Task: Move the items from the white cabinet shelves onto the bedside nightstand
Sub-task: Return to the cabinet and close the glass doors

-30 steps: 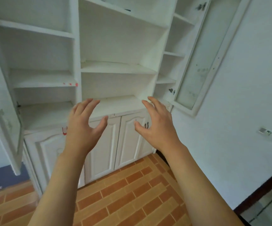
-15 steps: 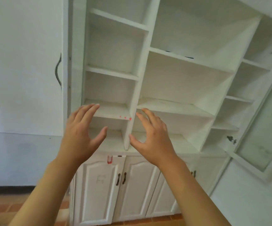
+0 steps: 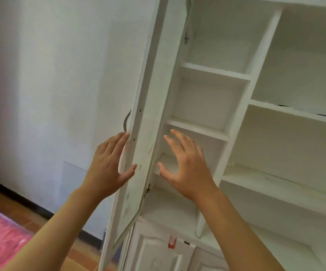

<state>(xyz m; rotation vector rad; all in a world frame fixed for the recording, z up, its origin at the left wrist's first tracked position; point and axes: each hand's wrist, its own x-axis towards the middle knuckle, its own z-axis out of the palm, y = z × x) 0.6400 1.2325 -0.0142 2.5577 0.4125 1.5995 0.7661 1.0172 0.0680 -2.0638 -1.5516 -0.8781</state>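
Task progress: apparently late or complete, judged from the shelves alone. No loose items visible in any compartment of the tall white painted wooden cabinet [image 3: 236,94] filling centre and right of frame; narrow left-column shelves [image 3: 213,72] bare, wide right-hand shelves bare save a thin dark streak [image 3: 307,112] on one shelf edge at mid right, nature unclear. Bedside nightstand not in view; whereabouts of moved items not shown. Remaining work, if any: cannot tell.

Hands: left hand [image 3: 107,165], centre left, fingers straight and spread, holding nothing, thumb tip at the edge of the open white glazed cabinet door [image 3: 138,153]; contact uncertain. Right hand [image 3: 185,165], centre, fingers spread and loose, empty, raised before the lower narrow shelf.

Fittings: dark curved metal door handle [image 3: 126,122] left of door edge; white panelled lower doors [image 3: 158,253] at bottom centre, small red mark [image 3: 171,242] above.

Room: pale white plastered wall [image 3: 50,85] at left, dark skirting [image 3: 21,200], terracotta tiled floor [image 3: 11,204] at lower left, pink patterned covering [image 3: 0,239] in the bottom left corner.
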